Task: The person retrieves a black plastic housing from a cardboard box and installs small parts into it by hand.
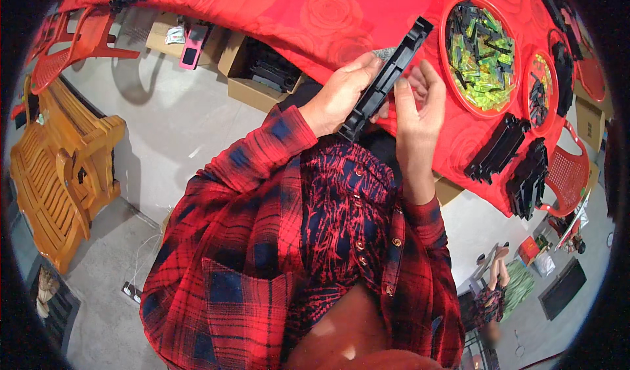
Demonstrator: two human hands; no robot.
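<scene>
A long black plastic strip [387, 78] with raised ribs and slots slants up to the right in front of me. My left hand [341, 94] is closed around its near left side, fingers partly hidden behind it. Just right of the strip is my right hand [420, 110], its fingers loosely curled and the thumb apart from them; I see nothing between them. A patch of grey material [384, 53] shows behind the strip. To the right, a red round basket [447, 74] holds many small yellow-green clear pieces and black pieces.
A smaller red basket [553, 74] holds small parts. Stacks of black strips [499, 148] lie on the red tablecloth [282, 5]. Below are a cardboard box [252, 94] of black parts, a wooden chair [62, 173], and red plastic chairs [567, 173]. Another person [491, 301] is at lower right.
</scene>
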